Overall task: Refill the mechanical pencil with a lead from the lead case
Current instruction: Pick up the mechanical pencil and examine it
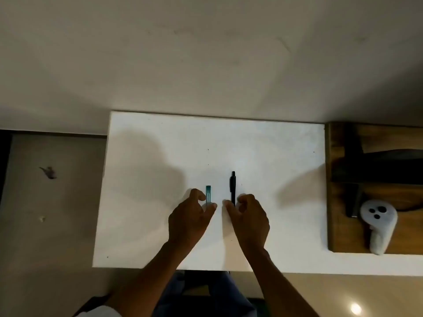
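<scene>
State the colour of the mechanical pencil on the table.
Black; the mechanical pencil shows in the head view.

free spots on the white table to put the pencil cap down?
White table is bare left of the left hand, right of the right hand up to the wooden board, and beyond the pencil. Crowded between lead case and pencil.

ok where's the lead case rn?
Head view: lead case lies on the white table, left of the black pencil, at the left hand's fingertips.
</scene>
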